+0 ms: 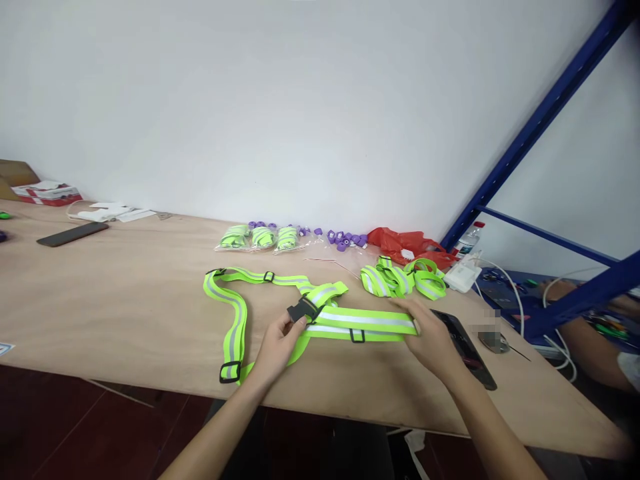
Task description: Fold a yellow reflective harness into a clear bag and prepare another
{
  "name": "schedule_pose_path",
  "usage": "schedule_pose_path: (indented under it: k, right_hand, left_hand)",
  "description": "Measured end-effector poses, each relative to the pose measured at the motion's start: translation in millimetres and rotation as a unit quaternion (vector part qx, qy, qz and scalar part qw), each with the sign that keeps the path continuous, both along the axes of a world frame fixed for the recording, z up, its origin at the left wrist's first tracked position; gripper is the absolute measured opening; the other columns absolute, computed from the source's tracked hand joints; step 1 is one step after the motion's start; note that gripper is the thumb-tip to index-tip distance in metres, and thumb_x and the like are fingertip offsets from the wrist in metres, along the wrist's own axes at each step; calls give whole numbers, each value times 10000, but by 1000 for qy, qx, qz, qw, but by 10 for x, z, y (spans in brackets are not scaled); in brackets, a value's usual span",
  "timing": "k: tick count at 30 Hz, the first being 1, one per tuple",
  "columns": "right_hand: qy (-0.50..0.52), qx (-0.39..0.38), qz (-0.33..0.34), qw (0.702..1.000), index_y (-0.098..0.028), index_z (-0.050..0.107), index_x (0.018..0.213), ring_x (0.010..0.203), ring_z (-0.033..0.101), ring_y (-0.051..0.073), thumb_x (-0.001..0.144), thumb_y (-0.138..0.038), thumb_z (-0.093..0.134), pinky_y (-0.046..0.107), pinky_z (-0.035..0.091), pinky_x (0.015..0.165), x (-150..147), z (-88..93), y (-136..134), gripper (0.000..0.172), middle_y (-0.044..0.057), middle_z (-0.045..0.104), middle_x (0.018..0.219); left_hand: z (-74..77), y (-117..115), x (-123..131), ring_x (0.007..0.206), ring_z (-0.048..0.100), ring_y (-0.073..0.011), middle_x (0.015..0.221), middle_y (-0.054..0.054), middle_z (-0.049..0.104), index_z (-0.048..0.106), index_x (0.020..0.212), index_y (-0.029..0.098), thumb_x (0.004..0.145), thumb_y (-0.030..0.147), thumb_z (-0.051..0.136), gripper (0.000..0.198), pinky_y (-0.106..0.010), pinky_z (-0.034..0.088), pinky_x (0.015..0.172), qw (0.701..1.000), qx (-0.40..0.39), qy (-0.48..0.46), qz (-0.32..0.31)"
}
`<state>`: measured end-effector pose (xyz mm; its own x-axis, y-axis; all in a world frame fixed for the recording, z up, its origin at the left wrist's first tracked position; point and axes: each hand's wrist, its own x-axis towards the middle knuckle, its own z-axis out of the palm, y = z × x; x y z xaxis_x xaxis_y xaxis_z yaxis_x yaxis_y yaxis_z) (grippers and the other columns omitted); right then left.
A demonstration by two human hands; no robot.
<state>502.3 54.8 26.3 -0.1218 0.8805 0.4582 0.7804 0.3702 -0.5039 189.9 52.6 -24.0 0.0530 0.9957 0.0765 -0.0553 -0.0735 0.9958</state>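
Observation:
A neon yellow-green reflective strap harness (235, 313) with grey stripes lies spread on the wooden table (125, 300). My left hand (280, 343) pinches the strap beside its black buckle (303, 310). My right hand (430, 337) is closed on the right end of the wide belt section (365, 321), pressing it against the table. A black slider sits on the belt's lower edge between my hands.
A pile of loose reflective straps (403, 279), bagged straps (260, 238), purple pieces (345, 239) and a red bag (405, 245) lie behind. A black phone (465, 347) lies by my right hand, another phone (73, 234) far left. Another person's arm (590, 347) rests at right by a blue rack (540, 120).

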Motion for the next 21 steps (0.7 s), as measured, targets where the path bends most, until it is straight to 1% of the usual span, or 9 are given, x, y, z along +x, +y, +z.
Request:
schedule_pose_path:
  k: [3,5,7,9,11,13,15,18,21]
  right_hand:
    - [183,-46,-24,982,-226,700,1097,990,680,276,737,-271,618,358,544,826,67,-135,44,372,88,732,1087]
    - [328,-101,-23,939,-222,709,1022,939,691,279,749,-396,675,369,554,792,54,-241,55,325,87,748,1019]
    - [446,-159,-9,881,-213,702,943,811,692,267,766,-511,697,390,562,739,12,-350,38,347,75,732,837]
    - [519,-201,16,831,-208,659,806,627,634,215,777,-552,713,389,564,674,-33,-436,2,349,21,626,625]
    - [548,-215,34,807,-215,566,665,486,515,148,778,-544,732,355,554,595,-64,-472,-39,386,-37,484,516]
    - [559,-206,28,803,-221,482,596,411,396,101,769,-544,742,299,506,489,-75,-454,-72,449,-71,386,479]
    - [552,-198,14,810,-222,465,600,384,335,80,760,-537,749,249,435,414,-68,-400,-93,454,-88,346,465]
    - [527,-186,-11,829,-225,446,620,380,312,67,757,-515,756,216,378,385,-30,-322,-110,447,-97,342,470]
    - [490,-167,-38,855,-228,448,639,376,281,59,742,-548,756,202,327,364,33,-323,-114,456,-111,305,479]
  left_hand:
    - [38,-22,-11,1003,638,-283,1039,-88,738,702,1025,136,876,563,581,467,-368,465,899,999,21,49,-9]
    - [59,-37,-23,937,631,-263,938,-74,719,677,904,148,912,570,513,453,-346,465,850,996,31,80,-1]
    - [67,-54,-35,918,623,-248,894,-63,695,646,850,166,945,556,456,444,-331,462,830,994,40,104,0]
    - [60,-73,-48,941,621,-239,928,-61,688,636,883,178,960,519,447,398,-325,461,847,991,52,126,-14]
    - [44,-92,-61,969,622,-234,1009,-70,689,631,982,180,956,472,482,329,-333,463,877,984,68,158,-38]
    - [29,-112,-77,1004,620,-239,1090,-83,681,613,1103,180,943,425,528,304,-351,462,911,973,88,204,-63]
    - [22,-129,-97,1066,610,-249,1171,-90,665,579,1218,194,926,390,575,352,-366,459,943,959,106,246,-89]
    - [27,-144,-130,1187,577,-265,1313,-86,620,518,1344,237,896,377,640,485,-377,447,1002,943,131,280,-127]
    - [28,-147,-155,1249,547,-277,1377,-83,588,480,1395,256,879,368,670,562,-395,428,1044,924,161,314,-147]
